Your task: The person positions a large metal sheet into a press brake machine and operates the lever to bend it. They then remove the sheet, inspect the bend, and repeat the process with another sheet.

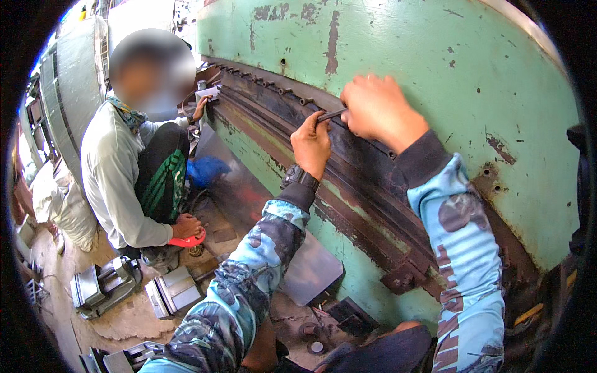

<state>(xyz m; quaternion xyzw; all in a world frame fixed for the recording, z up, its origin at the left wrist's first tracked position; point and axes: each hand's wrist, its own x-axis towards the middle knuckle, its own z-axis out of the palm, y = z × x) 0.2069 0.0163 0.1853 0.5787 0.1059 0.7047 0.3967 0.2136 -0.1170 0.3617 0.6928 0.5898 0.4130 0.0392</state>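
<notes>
both hands grip a thin metal rod (331, 114) at the dark clamp bar (348, 155) of a green press machine (435, 68): left hand (311, 142) below, right hand (376, 109) above.

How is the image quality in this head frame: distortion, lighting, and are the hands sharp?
Head view: strong fisheye bend, with a black rim at the corners and the green machine panel curving. Daylight is even, brightest at the upper left. The left hand, right hand and the thin dark rod between them are fairly sharp. A co-worker crouches at left.
</notes>
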